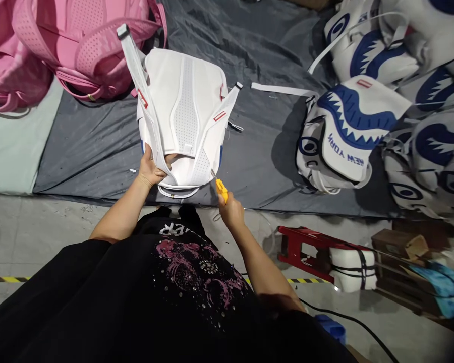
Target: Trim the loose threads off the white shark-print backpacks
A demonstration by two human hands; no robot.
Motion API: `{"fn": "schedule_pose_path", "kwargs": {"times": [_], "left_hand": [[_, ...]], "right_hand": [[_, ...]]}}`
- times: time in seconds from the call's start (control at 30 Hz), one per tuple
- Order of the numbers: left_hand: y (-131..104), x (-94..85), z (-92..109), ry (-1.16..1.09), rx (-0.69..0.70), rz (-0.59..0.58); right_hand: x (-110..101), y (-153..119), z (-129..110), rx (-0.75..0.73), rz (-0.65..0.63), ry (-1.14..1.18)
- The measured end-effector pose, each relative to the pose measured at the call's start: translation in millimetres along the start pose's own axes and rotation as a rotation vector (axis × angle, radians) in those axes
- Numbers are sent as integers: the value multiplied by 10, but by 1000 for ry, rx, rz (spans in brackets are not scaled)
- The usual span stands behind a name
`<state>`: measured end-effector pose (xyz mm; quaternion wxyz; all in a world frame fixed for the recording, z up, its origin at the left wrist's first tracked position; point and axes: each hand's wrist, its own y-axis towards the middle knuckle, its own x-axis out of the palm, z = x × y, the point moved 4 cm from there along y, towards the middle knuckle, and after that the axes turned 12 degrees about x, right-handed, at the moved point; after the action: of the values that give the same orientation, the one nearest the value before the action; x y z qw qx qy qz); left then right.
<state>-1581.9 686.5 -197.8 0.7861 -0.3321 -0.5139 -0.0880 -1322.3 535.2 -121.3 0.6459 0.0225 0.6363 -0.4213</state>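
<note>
A white backpack [162, 96] lies with its back panel up on the grey cloth in front of me, its top handle end nearest my body. My left hand [151, 169] is closed around the lower part of its left shoulder strap [144, 96], some fingers passing beneath the strap. In my right hand [231, 209] is a yellow-handled tool [222, 189] with a thin metal tip. That tip is at the edge of the right shoulder strap [208, 146], close to the bag's near end; whether it touches is unclear. The kind of tool does not show clearly.
Pink backpacks [98, 55] lie at the upper left. To the right rests a white and blue backpack [357, 126] with a shark-mouth print, beside a pile of similar bags [439, 141]. A red stool [306, 252] and a cardboard box [397, 244] stand on the floor.
</note>
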Motion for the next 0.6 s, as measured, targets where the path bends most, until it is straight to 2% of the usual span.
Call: {"fn": "schedule_pose_path", "kwargs": {"times": [0.1,0.2,0.3,0.37,0.47,0.5,0.57,0.6], "left_hand": [[13,40,-13,68,16,41],[22,81,-16,152,33,93],[42,154,29,212,75,92],[7,218,60,358,92,57],[-239,308,38,896,136,-54],[-378,324,25,1126,228,-68],[-713,329,-26,1540,516,-36],[-876,313,-95,1693,637,-55]], "right_hand": [[95,-246,149,29,-1,91],[335,-628,295,36,-15,97],[561,-894,238,-42,-90,38],[609,-940,111,-97,-120,9],[552,-897,-46,-125,-103,-6],[527,-881,-71,-125,-97,-5],[499,-869,-79,-114,-98,-2],[497,-873,-73,-110,-104,2]]}}
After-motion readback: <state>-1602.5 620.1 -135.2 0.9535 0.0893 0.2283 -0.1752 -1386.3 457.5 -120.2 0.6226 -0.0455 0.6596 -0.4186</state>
